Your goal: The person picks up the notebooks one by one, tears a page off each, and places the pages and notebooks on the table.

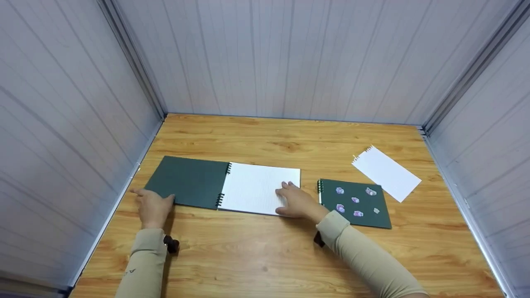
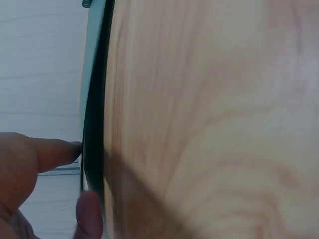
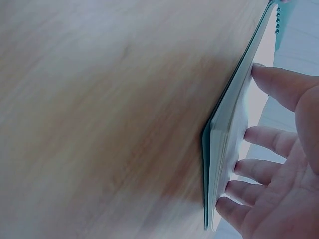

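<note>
A spiral-bound notebook lies spread out in the head view, its dark green cover [image 1: 188, 181] folded to the left and a blank white page [image 1: 254, 186] on the right. My left hand [image 1: 153, 207] is spread at the near left corner of the cover, touching its edge. In the left wrist view that cover [image 2: 94, 79] stands slightly off the wood along its edge. My right hand [image 1: 298, 203] rests its fingertips on the right part of the page. The right wrist view shows the thumb and separated fingers [image 3: 269, 139] against the page, above the stacked sheets.
Right of the notebook lies a smaller dark green spiral notebook [image 1: 352, 220] with several purple and pale stickers on its cover. Behind it, a loose white sheet [image 1: 387, 171] with a torn perforated edge lies at an angle. Panelled walls [image 1: 269, 62] enclose the wooden table [image 1: 248, 256].
</note>
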Demonstrator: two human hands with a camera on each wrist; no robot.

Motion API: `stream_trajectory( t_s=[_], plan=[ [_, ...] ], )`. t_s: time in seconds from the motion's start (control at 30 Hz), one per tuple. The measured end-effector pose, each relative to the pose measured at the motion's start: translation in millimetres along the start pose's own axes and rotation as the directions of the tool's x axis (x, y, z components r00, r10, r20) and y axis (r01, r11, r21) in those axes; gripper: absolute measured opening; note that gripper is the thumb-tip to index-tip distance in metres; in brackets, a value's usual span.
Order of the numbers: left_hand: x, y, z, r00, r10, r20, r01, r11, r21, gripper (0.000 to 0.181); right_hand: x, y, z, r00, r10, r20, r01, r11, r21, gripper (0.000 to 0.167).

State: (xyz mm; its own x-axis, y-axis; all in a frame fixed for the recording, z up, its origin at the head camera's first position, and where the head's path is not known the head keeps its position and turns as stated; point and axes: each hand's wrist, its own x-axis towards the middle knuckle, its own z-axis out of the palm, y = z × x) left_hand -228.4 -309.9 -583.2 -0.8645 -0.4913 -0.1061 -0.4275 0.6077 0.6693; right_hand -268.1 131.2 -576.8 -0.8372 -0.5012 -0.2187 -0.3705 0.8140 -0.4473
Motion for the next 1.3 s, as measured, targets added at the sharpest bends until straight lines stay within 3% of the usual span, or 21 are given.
stream_trajectory(
  t_s=[0.13, 0.2, 0.27, 0.37, 0.5, 0.6, 0.73, 0.87, 1.03, 1.3],
  plan=[
    [1.9, 5.2, 2.5, 0.999, 0.021, 0.038, -0.026, 0.992, 0.126, 0.115, 2.5, -0.2, -1.6, 1.000, 0.013, -0.016, -0.013, 1.000, -0.005, 0.068],
    [2.9, 11.7, 6.6, 0.995, 0.079, 0.065, -0.089, 0.983, 0.161, 0.103, 4.9, -0.3, -3.2, 0.999, 0.021, -0.034, -0.021, 1.000, -0.002, 0.069],
    [4.9, 20.1, 12.2, 0.981, 0.165, 0.104, -0.181, 0.968, 0.175, 0.090, 7.8, -0.4, -5.4, 0.998, 0.036, -0.053, -0.036, 0.999, 0.012, 0.071],
    [9.2, 35.4, 22.6, 0.931, 0.317, 0.182, -0.351, 0.915, 0.201, 0.074, 12.8, 0.4, -9.7, 0.995, 0.074, -0.069, -0.072, 0.997, 0.031, 0.075],
    [17.0, 55.0, 37.4, 0.832, 0.467, 0.301, -0.540, 0.807, 0.240, 0.062, 19.3, 3.4, -12.9, 0.987, 0.136, -0.088, -0.135, 0.991, 0.021, 0.083],
    [23.2, 65.8, 47.4, 0.771, 0.510, 0.381, -0.620, 0.737, 0.268, 0.058, 23.8, 6.3, -13.0, 0.980, 0.168, -0.107, -0.169, 0.986, -0.004, 0.087],
    [30.0, 74.9, 58.1, 0.727, 0.490, 0.480, -0.659, 0.694, 0.290, 0.057, 28.8, 8.6, -12.6, 0.972, 0.203, -0.120, -0.206, 0.979, -0.013, 0.086],
    [32.9, 79.1, 64.1, 0.712, 0.440, 0.548, -0.661, 0.683, 0.311, 0.058, 32.1, 10.0, -10.1, 0.965, 0.242, -0.099, -0.244, 0.970, -0.009, 0.083],
    [33.0, 80.8, 65.2, 0.703, 0.418, 0.575, -0.662, 0.681, 0.315, 0.062, 34.1, 11.5, -7.3, 0.960, 0.273, -0.055, -0.274, 0.961, -0.022, 0.082],
    [37.3, 87.0, 67.1, 0.710, 0.413, 0.570, -0.663, 0.665, 0.344, 0.068, 34.7, 10.0, -9.5, 0.959, 0.274, -0.071, -0.277, 0.960, -0.039, 0.079]
  ],
)
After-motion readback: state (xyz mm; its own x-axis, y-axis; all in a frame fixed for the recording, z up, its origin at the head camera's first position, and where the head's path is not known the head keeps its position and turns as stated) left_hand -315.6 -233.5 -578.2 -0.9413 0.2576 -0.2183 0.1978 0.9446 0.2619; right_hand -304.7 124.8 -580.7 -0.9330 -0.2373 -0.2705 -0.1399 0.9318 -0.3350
